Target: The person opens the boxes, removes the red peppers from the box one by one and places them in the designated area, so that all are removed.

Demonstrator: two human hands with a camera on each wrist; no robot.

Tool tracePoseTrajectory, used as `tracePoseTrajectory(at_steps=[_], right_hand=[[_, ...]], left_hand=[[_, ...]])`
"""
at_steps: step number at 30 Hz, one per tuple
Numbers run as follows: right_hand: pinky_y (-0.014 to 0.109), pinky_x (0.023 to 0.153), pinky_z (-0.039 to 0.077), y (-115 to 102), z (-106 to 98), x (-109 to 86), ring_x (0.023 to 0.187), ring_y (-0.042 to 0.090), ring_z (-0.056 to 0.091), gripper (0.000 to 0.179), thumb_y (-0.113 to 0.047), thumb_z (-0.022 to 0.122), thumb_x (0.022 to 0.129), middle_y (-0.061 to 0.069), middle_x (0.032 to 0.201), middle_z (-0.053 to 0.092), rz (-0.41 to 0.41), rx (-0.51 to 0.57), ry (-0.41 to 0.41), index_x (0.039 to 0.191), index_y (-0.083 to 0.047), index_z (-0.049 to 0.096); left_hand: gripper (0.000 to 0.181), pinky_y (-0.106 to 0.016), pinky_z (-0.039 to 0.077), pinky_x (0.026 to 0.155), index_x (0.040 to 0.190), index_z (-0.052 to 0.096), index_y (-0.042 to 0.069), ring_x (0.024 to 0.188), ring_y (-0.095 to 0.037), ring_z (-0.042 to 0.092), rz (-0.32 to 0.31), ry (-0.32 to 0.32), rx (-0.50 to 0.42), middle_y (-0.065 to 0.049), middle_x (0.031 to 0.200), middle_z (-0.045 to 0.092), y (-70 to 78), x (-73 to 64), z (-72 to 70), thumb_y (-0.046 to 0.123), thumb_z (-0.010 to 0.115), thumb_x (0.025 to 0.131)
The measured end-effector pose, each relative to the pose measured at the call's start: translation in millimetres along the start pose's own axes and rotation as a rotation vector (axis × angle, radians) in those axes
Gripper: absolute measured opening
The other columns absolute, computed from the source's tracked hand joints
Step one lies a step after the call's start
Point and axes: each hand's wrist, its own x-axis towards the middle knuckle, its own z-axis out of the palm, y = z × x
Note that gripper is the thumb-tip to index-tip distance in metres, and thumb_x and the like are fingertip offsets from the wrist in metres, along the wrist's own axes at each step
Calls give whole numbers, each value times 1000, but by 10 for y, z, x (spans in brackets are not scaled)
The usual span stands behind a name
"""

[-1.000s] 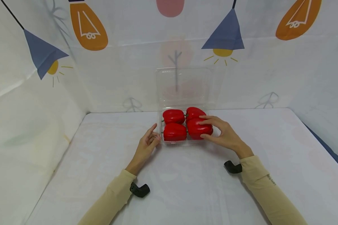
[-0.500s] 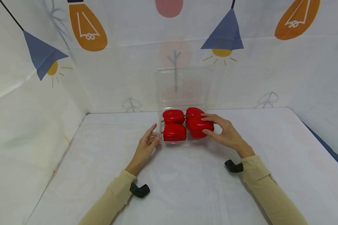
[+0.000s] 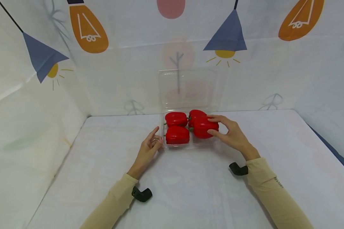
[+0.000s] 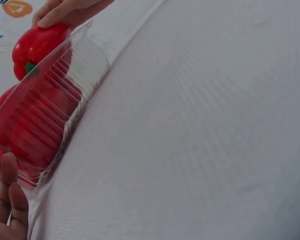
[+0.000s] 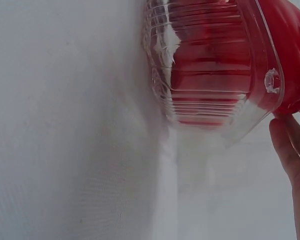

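My right hand grips a red bell pepper between thumb and fingers, over the front right of a clear plastic clamshell box. In the left wrist view that held bell pepper shows above the box's rim, its green stem facing left and down. Inside the box lie a back left pepper, a front left pepper and a back right pepper, partly covered by the held one. My left hand touches the box's left side with relaxed fingers.
The hinged clear lid stands upright behind the box, close to a white fabric backdrop printed with lamps and bulbs. A white cloth covers the table. Black wrist-worn devices are on both sleeves.
The right hand has raised the front right bell pepper and shifted it slightly right and back; its green stem now shows. The left hand stays in place at the box's side.
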Motion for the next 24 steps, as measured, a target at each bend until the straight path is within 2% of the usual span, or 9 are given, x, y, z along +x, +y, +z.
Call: tracePoseTrajectory(at_steps=[4, 9, 12, 18, 24], right_hand=[[10, 98, 40, 6, -12, -6, 117, 24, 54, 45, 4, 74, 75, 20, 127, 58, 8, -17, 12, 117, 2, 60], [8, 89, 44, 14, -28, -14, 109, 8, 56, 43, 2, 73, 77, 18, 126, 60, 51, -15, 23, 118, 2, 60], [8, 86, 46, 27, -37, -16, 105, 3, 57, 41, 2, 72, 79, 17, 125, 61, 65, -11, 29, 118, 2, 60], [9, 87, 46, 31, -66, -10, 106, 4, 58, 40, 0, 70, 81, 16, 123, 62, 86, -17, 33, 119, 1, 60], [7, 89, 44, 45, -98, -1, 107, -4, 55, 42, -1, 69, 82, 16, 122, 63, 107, -29, 11, 122, 1, 59]], left_hand=[[61, -18, 53, 74, 147, 30, 7, 77, -15, 61, -11, 2, -30, -4, 97, 54, 1, 1, 3, 3, 56, 92], [63, -20, 55, 77, 148, 28, 8, 76, -10, 62, -43, -12, -119, 6, 95, 54, -5, -1, -3, 1, 55, 92], [64, -19, 55, 76, 149, 26, 9, 75, -7, 62, -70, -20, -173, 7, 95, 54, -2, -8, -5, 0, 54, 93], [64, -18, 54, 75, 149, 25, 10, 76, -5, 61, -116, -22, -231, 5, 95, 54, -3, -12, -1, 1, 54, 93], [63, -18, 55, 74, 149, 27, 10, 78, -6, 61, -167, -22, -304, 4, 94, 53, 4, -11, 1, 0, 54, 93]])
